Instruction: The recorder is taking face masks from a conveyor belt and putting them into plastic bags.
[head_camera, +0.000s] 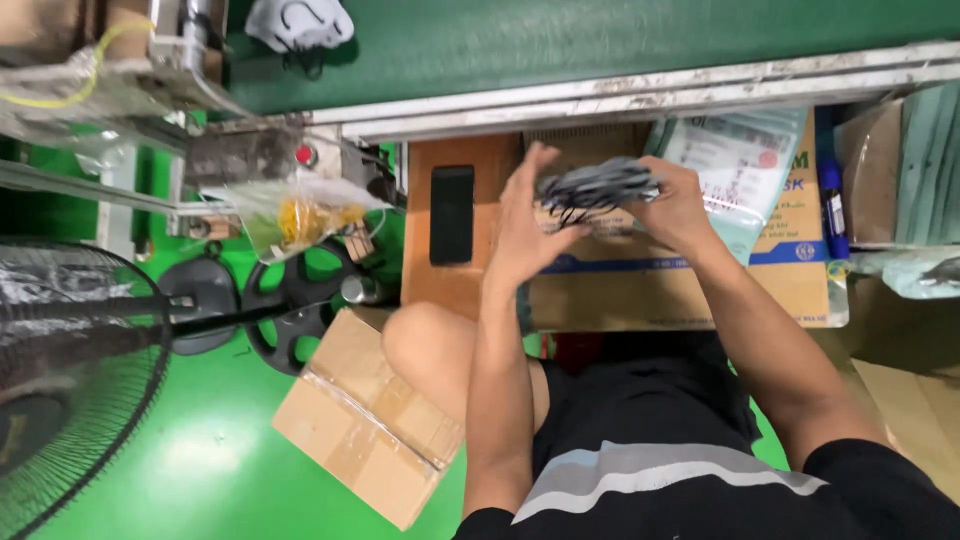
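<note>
head view: the right hand (678, 205) pinches a stack of grey face masks (598, 186) at its right end, fingers curled over the top edge and thumb underneath, so the bundle sticks out leftward from the grip. dark ear loops hang loose under the stack. the left hand (520, 235) is open, fingers spread and pointing up, its palm pressed against the left end of the masks, squaring them against the right hand's hold. both hands are raised above a flat cardboard box (640, 285) with a blue stripe, which lies directly below the grip.

just right of the right hand, a pile of clear plastic packets (735, 165) with printed fronts leans on the box. further right of that stands a blue marker pen (832, 205), and beyond it a stack of pale green sheets (925, 170).

left of the left hand, a black phone (452, 214) lies on a brown wooden board (440, 270). above the grip, past a scuffed metal rail (640, 95), runs a dark green conveyor belt (600, 40) with a single white mask (298, 24) on it, well apart from the hands.

below and left of the hands, beside the person's bare knee (430, 350), a taped cardboard carton (365, 415) sits on the bright green floor (200, 450). further left are a black fan base (290, 310), a wire fan guard (75, 370), and a clear bag with yellow contents (300, 215).
</note>
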